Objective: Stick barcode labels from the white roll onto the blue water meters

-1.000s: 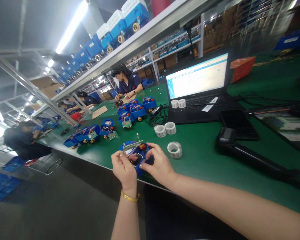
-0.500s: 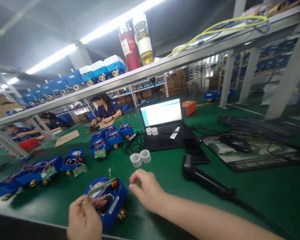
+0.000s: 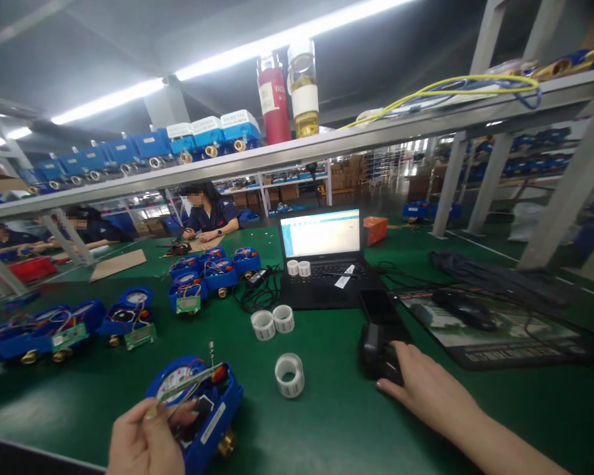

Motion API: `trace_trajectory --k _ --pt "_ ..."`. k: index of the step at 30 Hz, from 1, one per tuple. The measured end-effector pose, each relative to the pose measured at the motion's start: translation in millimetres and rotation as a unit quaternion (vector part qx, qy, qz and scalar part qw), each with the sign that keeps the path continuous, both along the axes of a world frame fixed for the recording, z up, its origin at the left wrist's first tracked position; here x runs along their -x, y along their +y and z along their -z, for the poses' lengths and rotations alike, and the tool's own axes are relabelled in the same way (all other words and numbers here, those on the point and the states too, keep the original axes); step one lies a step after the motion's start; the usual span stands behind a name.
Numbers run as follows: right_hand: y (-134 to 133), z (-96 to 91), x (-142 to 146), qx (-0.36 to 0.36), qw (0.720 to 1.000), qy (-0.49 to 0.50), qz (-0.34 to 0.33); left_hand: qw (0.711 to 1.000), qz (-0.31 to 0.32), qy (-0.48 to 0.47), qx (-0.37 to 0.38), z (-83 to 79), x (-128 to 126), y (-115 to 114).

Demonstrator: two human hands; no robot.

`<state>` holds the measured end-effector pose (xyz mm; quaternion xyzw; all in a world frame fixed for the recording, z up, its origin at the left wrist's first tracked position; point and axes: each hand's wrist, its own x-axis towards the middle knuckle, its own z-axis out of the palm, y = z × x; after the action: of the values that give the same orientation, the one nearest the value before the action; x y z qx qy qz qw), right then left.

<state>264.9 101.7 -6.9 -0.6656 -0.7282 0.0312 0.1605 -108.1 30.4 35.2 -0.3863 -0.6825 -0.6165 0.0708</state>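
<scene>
My left hand (image 3: pixel 146 435) pinches the edge of a thin circuit board (image 3: pixel 191 384). The board stands tilted over an open blue water meter (image 3: pixel 225 406) with a round dial, wires and a brass fitting. On the right, my right hand (image 3: pixel 426 386) is closed around a black barcode scanner (image 3: pixel 373 349); the far fingers are partly hidden behind it. Between the hands a roll of white labels (image 3: pixel 292 390) stands on the green table (image 3: pixel 317 429). Two more label rolls (image 3: pixel 264 327) sit side by side just beyond.
An open laptop (image 3: pixel 321 290) stands ahead, a phone (image 3: pixel 381 310) beside it. A mouse (image 3: pixel 465 309) lies on a patterned pad at right. More open meters (image 3: pixel 133 313) line the left. Overhead runs a shelf (image 3: pixel 346 142) with bottles. Co-workers (image 3: pixel 210 214) sit opposite.
My right hand has moved right, from beside the meter to the barcode scanner, and taken hold of it. A third label roll now shows where that hand was. My left hand keeps the board.
</scene>
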Motion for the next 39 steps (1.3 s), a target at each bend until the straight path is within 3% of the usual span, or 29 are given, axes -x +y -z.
trace_trajectory --k 4,6,8,10,12,16,22,25,28,31,34,37,39 --pt "-22.4 -23.3 23.4 0.115 0.984 0.103 -0.090 0.999 0.013 0.026 -0.029 -4.5 -8.9 -2.4" --pt "-40.9 -36.9 44.4 0.161 0.942 0.222 -0.194 0.998 0.015 0.040 -0.037 -5.5 -13.6 -3.4" --pt "-60.2 -46.9 68.1 0.194 0.878 0.316 -0.302 0.998 0.030 0.038 -0.042 -4.7 -16.0 -3.8" --pt "-76.0 -51.6 91.8 0.182 0.834 0.360 -0.376 0.998 0.040 0.033 -0.043 -2.9 -16.5 -4.3" --pt "-85.2 -51.6 112.3 0.145 0.808 0.385 -0.421 0.998 0.046 0.028 -0.044 -1.4 -16.5 -5.2" --pt "-86.2 -45.6 135.2 0.092 0.786 0.423 -0.442 0.996 0.068 0.006 -0.052 -0.1 -17.4 -6.7" --pt "-83.1 -43.8 138.3 0.071 0.800 0.391 -0.450 0.997 0.051 0.024 -0.050 0.6 -16.1 -8.0" --pt "-78.7 -45.4 127.0 0.086 0.849 0.338 -0.397 0.997 0.060 0.026 -0.044 3.6 -12.7 -10.6" --pt "-66.5 -40.6 100.9 0.097 0.923 0.224 -0.299 0.994 0.087 0.060 -0.036 9.0 -8.9 -15.7" --pt "-51.4 -24.3 68.2 0.046 0.962 0.130 -0.235 0.982 0.138 0.122 -0.051 14.1 -7.7 -20.9" --pt "-38.7 -3.0 37.3 -0.021 0.976 0.078 -0.203 0.960 0.193 0.187 -0.075 16.1 -10.8 -25.1" --pt "-20.2 9.2 1.6 -0.055 0.975 0.064 -0.205 0.949 0.174 0.256 -0.067 15.4 -16.4 -30.3" --pt "2.2 9.0 -29.7 -0.118 0.976 0.062 -0.174 0.946 0.153 0.280 -0.055 15.4 -19.2 -34.7"
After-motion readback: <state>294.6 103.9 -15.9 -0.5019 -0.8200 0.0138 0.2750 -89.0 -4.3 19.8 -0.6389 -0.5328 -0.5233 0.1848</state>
